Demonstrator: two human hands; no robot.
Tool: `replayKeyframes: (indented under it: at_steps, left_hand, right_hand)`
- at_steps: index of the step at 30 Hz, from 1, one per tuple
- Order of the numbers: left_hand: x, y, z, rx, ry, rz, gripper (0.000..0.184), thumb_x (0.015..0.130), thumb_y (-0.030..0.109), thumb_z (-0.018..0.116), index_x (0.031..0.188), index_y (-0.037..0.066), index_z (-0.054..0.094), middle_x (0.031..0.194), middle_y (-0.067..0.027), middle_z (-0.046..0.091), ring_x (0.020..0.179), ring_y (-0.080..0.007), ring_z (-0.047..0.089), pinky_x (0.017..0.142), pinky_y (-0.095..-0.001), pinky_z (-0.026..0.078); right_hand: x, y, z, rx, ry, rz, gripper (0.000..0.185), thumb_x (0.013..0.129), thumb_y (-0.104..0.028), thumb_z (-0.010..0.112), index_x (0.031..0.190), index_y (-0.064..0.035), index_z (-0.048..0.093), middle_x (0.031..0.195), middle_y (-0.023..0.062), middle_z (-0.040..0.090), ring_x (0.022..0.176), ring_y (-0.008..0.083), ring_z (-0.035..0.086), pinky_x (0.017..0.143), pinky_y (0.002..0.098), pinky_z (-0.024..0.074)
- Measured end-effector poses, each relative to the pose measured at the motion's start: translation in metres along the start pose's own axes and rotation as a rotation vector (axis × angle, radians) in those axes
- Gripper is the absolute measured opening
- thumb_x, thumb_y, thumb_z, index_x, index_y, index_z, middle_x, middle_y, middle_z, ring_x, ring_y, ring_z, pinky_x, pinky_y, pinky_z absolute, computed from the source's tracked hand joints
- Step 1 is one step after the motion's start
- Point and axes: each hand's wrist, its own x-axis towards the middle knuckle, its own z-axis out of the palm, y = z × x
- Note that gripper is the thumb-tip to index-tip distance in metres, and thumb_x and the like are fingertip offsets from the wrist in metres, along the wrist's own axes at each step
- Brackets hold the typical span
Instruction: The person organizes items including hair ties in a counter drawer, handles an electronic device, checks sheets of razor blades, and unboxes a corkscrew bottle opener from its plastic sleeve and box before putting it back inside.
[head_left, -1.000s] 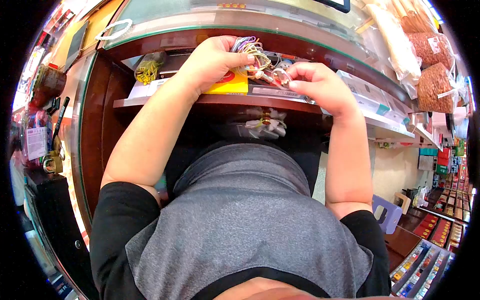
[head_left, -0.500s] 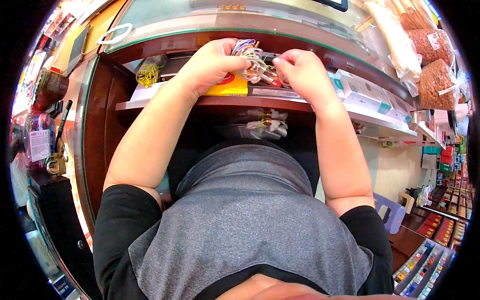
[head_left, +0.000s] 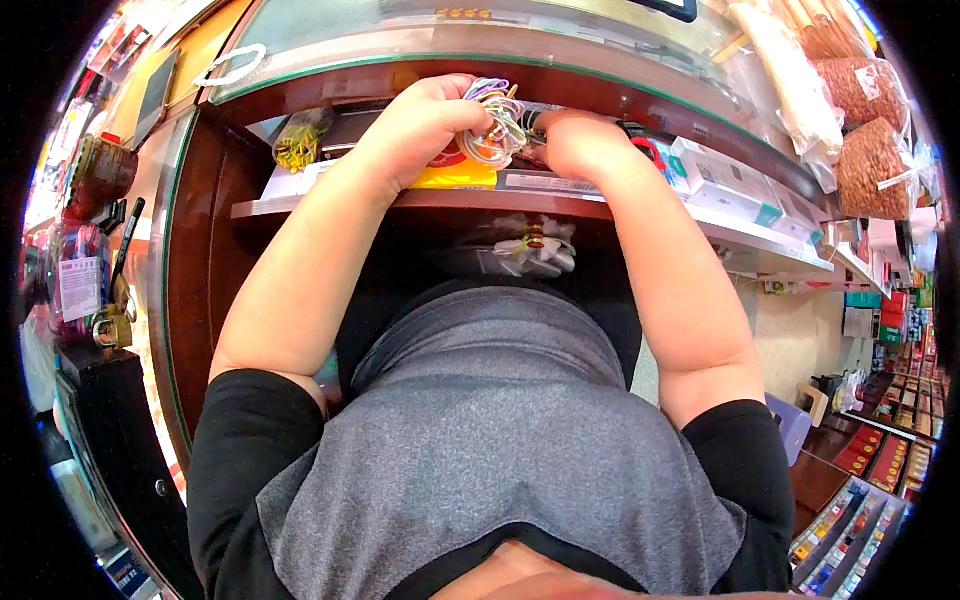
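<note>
My left hand is closed on a bundle of thin looped cords in white, purple and yellowish tones, held above the shelf. Below it, a yellow packet with a red mark lies at the shelf's front. My right hand reaches down into the shelf's contents, right of the bundle. Its fingertips are hidden, so what they touch I cannot make out. Something red shows just beyond that hand.
The brown shelf sits under a glass-topped counter. White boxes line its right side; a clear bag of yellow items is at left. Brown bags hang at far right. A padlock is at far left.
My right hand has moved from beside the cords, where its fingers were pinched, down into the shelf. The cord bundle stays in my left hand, its loops hanging more gathered.
</note>
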Motion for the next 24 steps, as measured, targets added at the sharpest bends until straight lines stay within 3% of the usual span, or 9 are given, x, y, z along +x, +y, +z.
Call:
replayKeyframes:
  at_steps: [3, 6, 9, 10, 13, 14, 17, 24]
  left_hand:
    - [0.001, 0.0, -0.001, -0.015, -0.005, 0.001, 0.033, 0.082, 0.007, 0.06, 0.112, -0.004, 0.062, 0.102, -0.0125, 0.071, 0.088, -0.0193, 0.069, 0.087, -0.0322, 0.055]
    - [-0.002, 0.004, 0.002, -0.024, 0.004, -0.022, 0.033, 0.083, 0.007, 0.06, 0.114, -0.005, 0.062, 0.103, -0.0123, 0.071, 0.089, -0.0188, 0.069, 0.087, -0.0318, 0.055]
    - [-0.002, 0.003, 0.002, -0.031, 0.008, -0.027, 0.031, 0.086, 0.006, 0.062, 0.115, -0.005, 0.062, 0.103, -0.0118, 0.071, 0.09, -0.0183, 0.069, 0.088, -0.0313, 0.055]
    - [-0.002, 0.003, 0.002, -0.034, 0.004, -0.023, 0.031, 0.087, 0.007, 0.063, 0.115, -0.005, 0.062, 0.104, -0.0117, 0.071, 0.091, -0.0181, 0.069, 0.089, -0.0312, 0.054]
    - [-0.003, 0.004, 0.005, -0.009, 0.01, -0.017, 0.03, 0.089, 0.009, 0.067, 0.116, -0.005, 0.062, 0.104, -0.011, 0.071, 0.092, -0.0169, 0.068, 0.09, -0.0304, 0.053]
    - [-0.002, 0.003, 0.005, 0.018, 0.012, -0.017, 0.031, 0.089, 0.01, 0.067, 0.116, -0.005, 0.062, 0.104, -0.0108, 0.07, 0.092, -0.0166, 0.068, 0.09, -0.0302, 0.053]
    - [-0.001, 0.002, 0.004, 0.06, 0.011, -0.013, 0.031, 0.09, 0.011, 0.069, 0.116, -0.005, 0.062, 0.104, -0.01, 0.07, 0.092, -0.0159, 0.067, 0.091, -0.0299, 0.052]
    - [0.001, -0.001, 0.002, 0.017, -0.018, -0.011, 0.03, 0.09, 0.012, 0.069, 0.115, -0.004, 0.063, 0.103, -0.009, 0.071, 0.093, -0.0158, 0.067, 0.089, -0.0299, 0.052]
  right_hand:
    - [-0.005, 0.014, 0.007, 0.145, 0.117, -0.097, 0.028, 0.086, -0.024, 0.071, 0.111, -0.0106, 0.071, 0.105, 0.0171, 0.071, 0.1, 0.0358, 0.067, 0.09, 0.0441, 0.0516]
    - [-0.026, 0.021, -0.002, 0.292, 0.155, -0.176, 0.024, 0.084, -0.017, 0.072, 0.107, -0.0075, 0.072, 0.097, 0.0153, 0.073, 0.092, 0.0281, 0.07, 0.084, 0.0386, 0.0537]
    - [-0.042, 0.032, -0.012, 0.639, 0.095, -0.159, 0.025, 0.084, -0.012, 0.071, 0.107, -0.0019, 0.07, 0.087, 0.0097, 0.071, 0.079, 0.017, 0.067, 0.073, 0.0317, 0.0525]
    - [-0.04, 0.042, 0.0, 0.831, 0.134, -0.212, 0.024, 0.085, -0.009, 0.07, 0.108, -0.0001, 0.069, 0.085, 0.0031, 0.068, 0.068, 0.0079, 0.055, 0.064, 0.0253, 0.0465]
    - [-0.053, 0.054, -0.003, 1.388, 0.105, -0.156, 0.021, 0.089, -0.009, 0.069, 0.108, -0.0022, 0.07, 0.088, 0.001, 0.069, 0.063, 0.0072, 0.048, 0.059, 0.0243, 0.0415]
    - [-0.048, 0.067, 0.004, 1.502, 0.07, -0.229, 0.019, 0.092, -0.012, 0.069, 0.109, -0.0047, 0.069, 0.096, 0.0012, 0.068, 0.066, 0.0062, 0.047, 0.059, 0.0224, 0.0394]
    - [-0.056, 0.062, 0.002, 1.838, -0.047, -0.446, 0.02, 0.093, -0.015, 0.068, 0.109, -0.0029, 0.068, 0.09, 0.003, 0.068, 0.069, 0.008, 0.053, 0.06, 0.0223, 0.0404]
    - [-0.048, 0.052, -0.006, 1.818, -0.036, -0.558, 0.022, 0.1, -0.023, 0.06, 0.108, -0.0031, 0.062, 0.088, 0.0047, 0.06, 0.078, 0.0143, 0.056, 0.065, 0.027, 0.0433]
